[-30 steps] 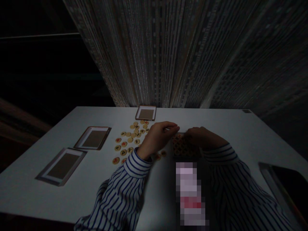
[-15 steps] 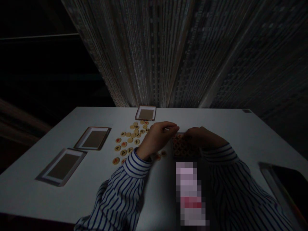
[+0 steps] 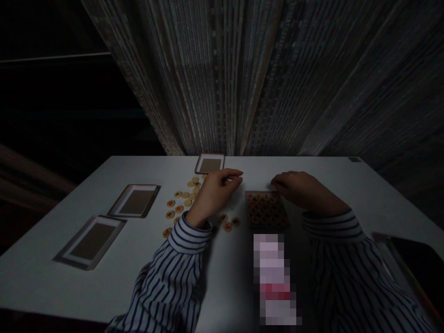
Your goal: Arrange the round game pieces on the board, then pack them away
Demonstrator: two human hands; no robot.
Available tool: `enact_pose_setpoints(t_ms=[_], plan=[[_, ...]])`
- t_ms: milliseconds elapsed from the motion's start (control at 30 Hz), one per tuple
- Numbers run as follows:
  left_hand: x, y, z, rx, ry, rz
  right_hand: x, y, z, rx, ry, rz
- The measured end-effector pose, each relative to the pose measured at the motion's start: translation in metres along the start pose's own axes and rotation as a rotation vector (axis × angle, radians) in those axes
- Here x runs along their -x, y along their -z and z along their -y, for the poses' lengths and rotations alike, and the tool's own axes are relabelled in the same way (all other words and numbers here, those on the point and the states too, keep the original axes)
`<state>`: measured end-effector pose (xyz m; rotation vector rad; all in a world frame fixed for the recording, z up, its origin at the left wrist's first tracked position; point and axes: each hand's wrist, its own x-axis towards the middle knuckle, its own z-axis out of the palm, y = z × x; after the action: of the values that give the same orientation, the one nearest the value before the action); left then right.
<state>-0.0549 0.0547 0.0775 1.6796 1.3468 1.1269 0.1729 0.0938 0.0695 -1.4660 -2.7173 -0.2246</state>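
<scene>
My left hand [image 3: 218, 190] hovers over the white table between loose Chinese chess pieces [image 3: 188, 202] and a small box [image 3: 267, 226]. Its thumb and forefinger are a little apart, with nothing visible between them. Rows of round chess pieces, some with red characters, fill the box. My right hand [image 3: 300, 188] is at the box's far right corner, its fingers curled together; whether they hold anything is hidden. Three loose pieces [image 3: 227, 226] lie left of the box. Part of the loose group is covered by my left hand and its striped sleeve.
Three shallow trays or lids lie on the table [image 3: 145, 259]: one at the back [image 3: 210, 155], two at left [image 3: 157, 194] [image 3: 58, 258]. A dark flat object [image 3: 416, 263] sits at the right edge. Behind hangs a string curtain [image 3: 215, 83]. A blurred-out patch [image 3: 275, 277] covers the front middle.
My right hand has moved right, off the chess pieces in the box, so its rows now show. My left hand has shifted slightly left, away from the box.
</scene>
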Motion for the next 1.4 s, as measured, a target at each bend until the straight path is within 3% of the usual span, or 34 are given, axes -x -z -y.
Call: enact_pose_setpoints(t_ms=[300, 767, 1033, 1267, 1400], plan=[[-0.001, 0.022, -0.001, 0.092, 0.004, -0.106, 0.006, 0.023, 0.011, -0.004, -0.011, -0.152], [0.001, 0.031, -0.004, 0.090, -0.046, -0.132, 0.006, 0.033, 0.028, -0.098, 0.013, -0.234], [0.006, 0.046, -0.015, 0.126, -0.076, -0.197, -0.004, 0.040, 0.046, -0.137, 0.057, -0.325], [0.007, 0.062, -0.010, 0.068, -0.072, -0.257, -0.019, 0.039, 0.064, -0.156, 0.069, -0.295], [0.000, 0.061, 0.005, -0.126, -0.100, -0.222, -0.024, 0.031, 0.064, -0.126, 0.085, -0.256]])
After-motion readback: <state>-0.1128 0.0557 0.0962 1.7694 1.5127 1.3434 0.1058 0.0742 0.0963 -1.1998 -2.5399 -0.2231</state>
